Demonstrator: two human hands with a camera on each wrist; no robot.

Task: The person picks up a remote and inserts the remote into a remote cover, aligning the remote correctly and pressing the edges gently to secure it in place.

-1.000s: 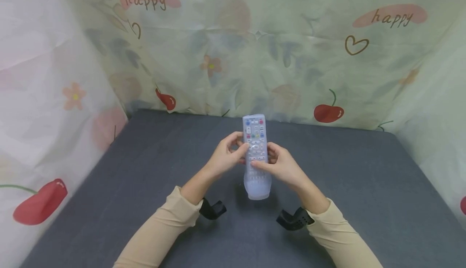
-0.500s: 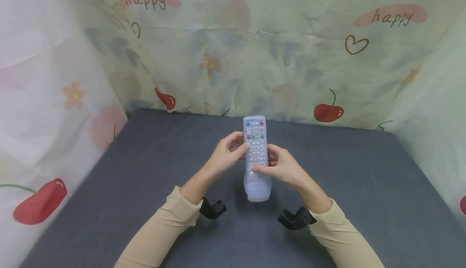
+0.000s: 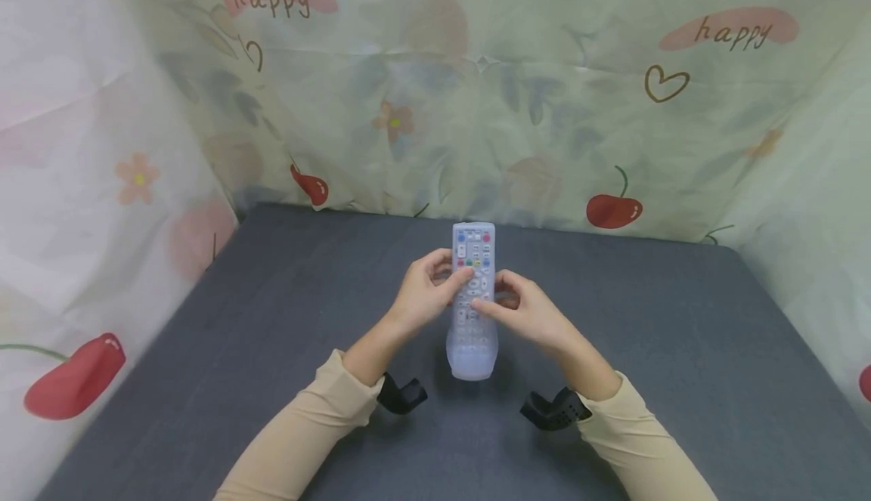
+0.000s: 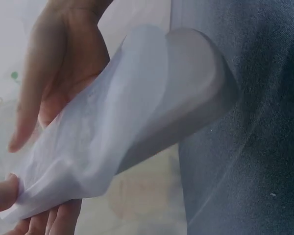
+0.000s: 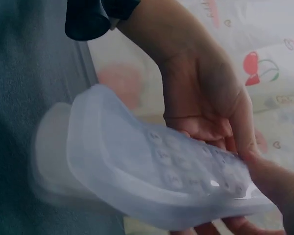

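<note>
though in sleeve (image 4: pixel 100 117), remote (image 4: pixel 198 73) partly out

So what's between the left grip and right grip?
The head view shows the remote, partly inside a translucent cover, between the left grip and the right grip; both hold it.

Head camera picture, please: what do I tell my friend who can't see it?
A left hand and a right hand hold up a remote in a cloudy cover, buttons showing through. Below is a dark table; behind hangs pale cloth printed with cherries.
</note>
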